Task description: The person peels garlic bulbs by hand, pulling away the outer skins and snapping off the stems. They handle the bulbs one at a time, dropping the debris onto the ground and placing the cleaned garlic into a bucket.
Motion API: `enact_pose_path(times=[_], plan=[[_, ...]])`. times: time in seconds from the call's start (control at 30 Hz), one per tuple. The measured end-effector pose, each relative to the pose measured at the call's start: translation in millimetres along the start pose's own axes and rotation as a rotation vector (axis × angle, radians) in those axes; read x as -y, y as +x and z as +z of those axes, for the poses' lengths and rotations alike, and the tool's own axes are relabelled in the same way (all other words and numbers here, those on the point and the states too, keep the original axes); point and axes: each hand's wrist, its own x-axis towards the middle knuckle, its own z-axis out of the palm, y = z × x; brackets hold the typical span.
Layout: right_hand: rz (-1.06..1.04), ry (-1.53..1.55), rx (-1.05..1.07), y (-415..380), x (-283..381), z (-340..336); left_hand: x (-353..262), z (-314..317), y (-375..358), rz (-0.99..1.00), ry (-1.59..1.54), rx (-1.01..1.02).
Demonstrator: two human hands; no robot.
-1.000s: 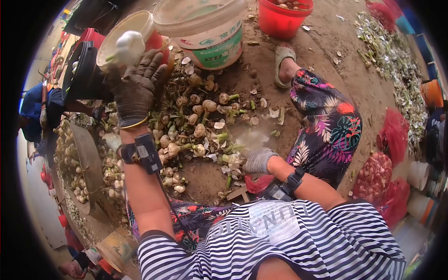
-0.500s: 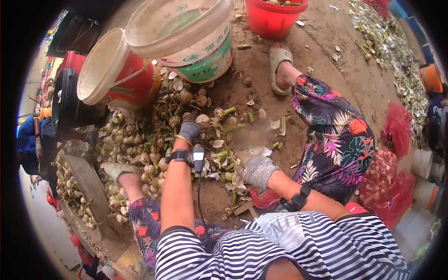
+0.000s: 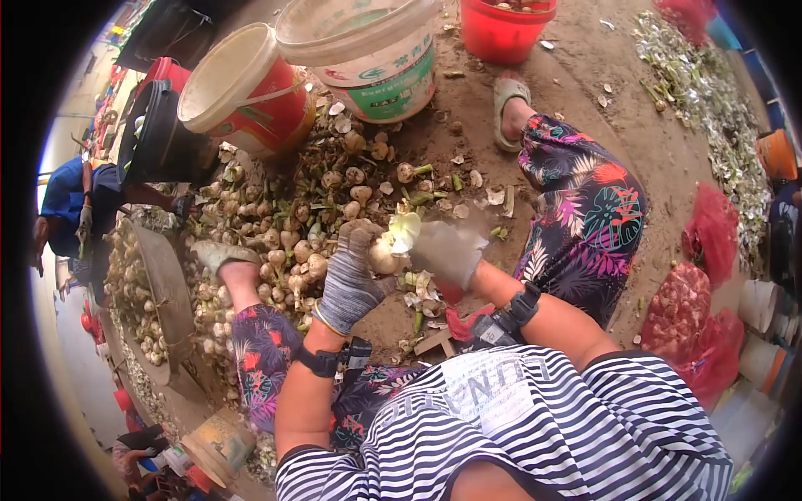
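My left hand [image 3: 344, 282], in a grey knitted glove, is closed around a garlic bulb [image 3: 386, 257] held above the ground. A pale flap of garlic skin [image 3: 406, 231] stands out from the bulb's upper side. My right hand [image 3: 451, 253], also gloved, is right beside the bulb and smeared by motion, so its fingers do not show clearly. Beyond and left of my left hand spreads a heap of garlic bulbs [image 3: 288, 238], some with green stem stubs. Loose skins and cut stems [image 3: 422, 292] lie on the dirt under my hands.
A large white-and-green bucket [image 3: 380, 79], a red-and-white bucket [image 3: 251, 104] and a red tub [image 3: 507, 32] stand ahead. Red mesh sacks [image 3: 681, 313] lie at right, near scattered peelings [image 3: 693, 92]. A person in blue [image 3: 71, 200] is at far left, beside a curved board [image 3: 163, 292].
My left hand has come up from the heap toward me with a garlic bulb. My right hand has moved up beside it. The camera view has shifted slightly.
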Motion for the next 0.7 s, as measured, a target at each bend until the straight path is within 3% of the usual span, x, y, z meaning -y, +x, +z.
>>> enact_pose_path(times=[0.03,0.1,0.17,0.23,0.27,0.3,0.33,0.37,0.43,0.47,0.5,0.57,0.63,0.67,0.7], plan=[[-0.190,-0.334,0.065,0.6,4.8,-6.5,0.4,0.3,-3.2,-0.039,-0.033,0.013],[-0.102,-0.189,-0.049,-4.2,5.7,-4.3,-2.6,1.9,-6.9,-0.077,-0.127,-0.017],[-0.029,-0.182,0.223,-4.8,-1.0,-7.2,4.1,8.0,-10.7,-0.111,-0.218,-0.044],[-0.109,-0.069,0.141,-20.4,-15.7,-1.0,24.4,21.5,-18.6,-0.376,-0.551,-0.152],[-0.024,0.014,0.192,-26.2,-22.5,8.4,7.8,12.2,-12.6,-0.714,-0.972,-0.253],[0.065,0.098,0.243,-32.4,-28.7,18.3,7.2,4.2,-10.8,-0.748,-1.215,-0.317],[0.222,0.340,0.167,-29.6,-19.4,17.4,4.8,9.4,-10.5,-0.677,-1.126,-0.295],[0.220,0.336,0.168,-22.2,-25.2,18.1,4.1,16.2,-10.3,-0.603,-1.038,-0.278],[0.466,1.042,0.202,-9.8,-42.5,18.6,63.8,66.0,-27.9,-0.863,-1.891,-0.205],[0.427,1.147,0.048,-13.5,-15.2,-6.1,18.9,63.8,-23.2,-0.636,-1.289,-0.089],[0.194,0.486,0.017,-20.1,-10.0,-19.8,24.7,68.0,-25.6,-0.639,-1.290,-0.081],[0.289,0.408,0.030,-16.5,-20.9,-7.7,23.2,66.2,-18.3,-0.234,-0.328,-0.071],[0.410,0.570,0.107,-16.8,-28.1,-4.0,-13.5,56.2,-13.2,-0.597,-1.148,-0.209],[0.524,0.729,0.182,-14.8,-28.9,-4.1,-8.6,46.3,-12.0,-0.824,-1.441,-0.004],[0.522,0.728,0.187,-12.5,-35.7,2.6,6.6,44.2,-15.0,-0.824,-1.442,-0.010]])
